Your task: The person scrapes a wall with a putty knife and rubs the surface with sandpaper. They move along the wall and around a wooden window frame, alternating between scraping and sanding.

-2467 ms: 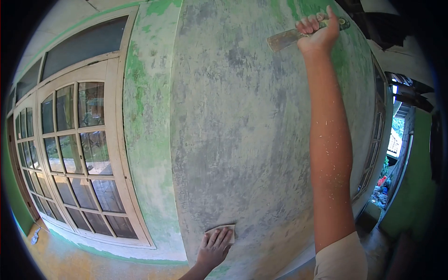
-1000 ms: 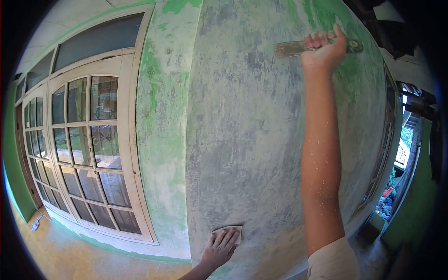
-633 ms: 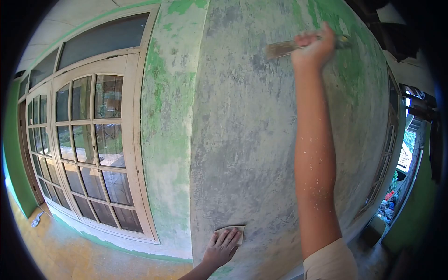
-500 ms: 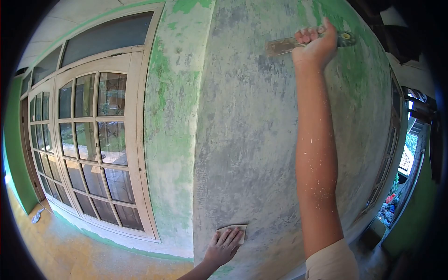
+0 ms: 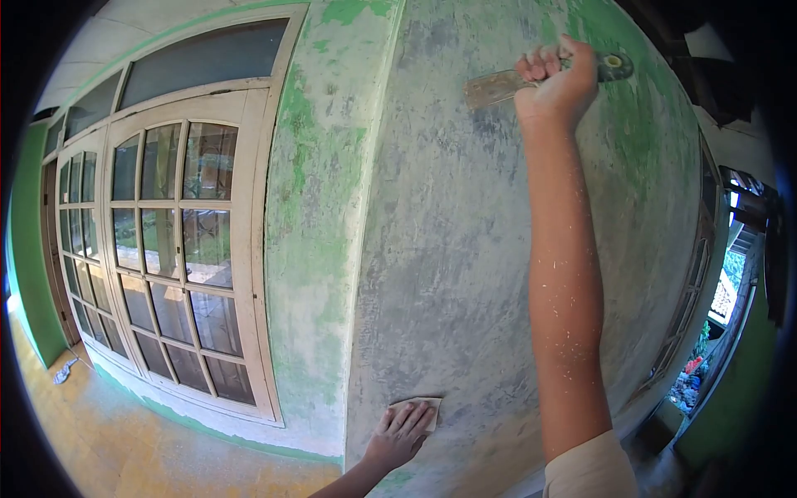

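Note:
My right hand (image 5: 558, 83) is raised high against the wall, its fingers wrapped round a scraper (image 5: 491, 90). The flat, worn blade points left and lies along the grey, stripped surface of the wall (image 5: 452, 232). The dark handle end with a round hole sticks out to the right of the fist. Low down, my left hand (image 5: 400, 433) presses a small pale sheet, apparently sandpaper (image 5: 433, 411), against the wall, fingers laid over it. Pale flecks dot my right forearm.
A white-framed paned door or window (image 5: 178, 249) fills the left side. Green paint patches (image 5: 320, 166) remain beside the wall's corner edge. A crumpled cloth (image 5: 65, 371) lies on the yellowish floor (image 5: 158, 444). Another window frame (image 5: 685, 290) is at the far right.
My view has shifted slightly, so the door and wall corner appear further right. The scraper in my right hand has moved a little left and down along the wall. The left hand stays on the sheet.

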`<action>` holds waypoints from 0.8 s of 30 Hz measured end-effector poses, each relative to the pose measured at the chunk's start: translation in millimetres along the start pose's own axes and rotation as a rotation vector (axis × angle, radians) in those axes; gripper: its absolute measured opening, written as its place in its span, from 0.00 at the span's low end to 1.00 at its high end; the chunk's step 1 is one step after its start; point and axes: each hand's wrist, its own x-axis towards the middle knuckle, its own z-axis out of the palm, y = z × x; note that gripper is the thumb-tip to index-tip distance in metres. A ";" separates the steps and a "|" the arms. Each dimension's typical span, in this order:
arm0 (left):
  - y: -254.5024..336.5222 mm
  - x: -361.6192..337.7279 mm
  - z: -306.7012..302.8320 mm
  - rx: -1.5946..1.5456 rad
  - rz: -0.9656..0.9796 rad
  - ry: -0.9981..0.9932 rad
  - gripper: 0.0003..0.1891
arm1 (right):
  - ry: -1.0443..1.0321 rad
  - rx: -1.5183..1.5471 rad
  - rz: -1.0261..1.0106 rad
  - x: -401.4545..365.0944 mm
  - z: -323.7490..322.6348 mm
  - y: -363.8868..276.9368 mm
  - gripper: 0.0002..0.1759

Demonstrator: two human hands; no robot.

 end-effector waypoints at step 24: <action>-52.1 52.1 -78.1 -0.117 -0.072 -0.085 0.37 | 0.299 -1.243 1.340 -482.4 -322.5 -278.0 0.07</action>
